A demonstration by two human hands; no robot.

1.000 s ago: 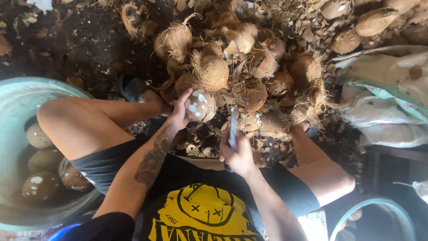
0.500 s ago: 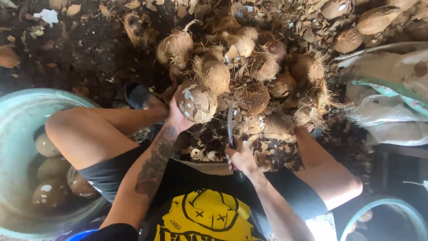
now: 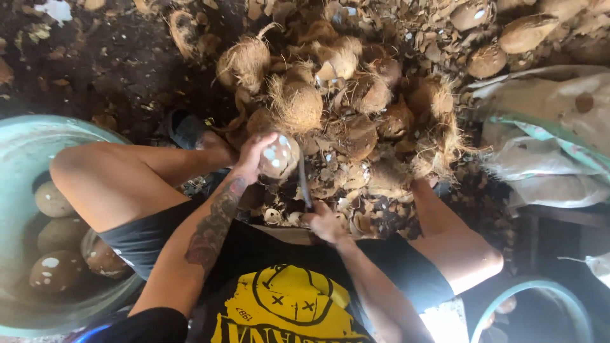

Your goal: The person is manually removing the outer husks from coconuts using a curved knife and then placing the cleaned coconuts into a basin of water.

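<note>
My left hand [image 3: 254,155] grips a partly peeled coconut [image 3: 279,157], brown with pale patches, held just in front of my knees. My right hand [image 3: 325,222] holds a dark knife [image 3: 304,184] by the handle, its blade pointing up beside the coconut's right side. A heap of husked, fibrous coconuts [image 3: 330,101] lies directly beyond both hands. I sit with bare knees apart, wearing a black shirt with a yellow print.
A large teal basin [image 3: 25,146] at the left holds several peeled coconuts [image 3: 54,270] in water. Pale sacks [image 3: 546,127] lie at the right. Another round tub rim [image 3: 527,292] shows at the lower right. Shell scraps [image 3: 337,203] cover the dark ground.
The coconut in my left hand has turned and dropped slightly toward me. The knife in my right hand stays close beside it, shifted a little.
</note>
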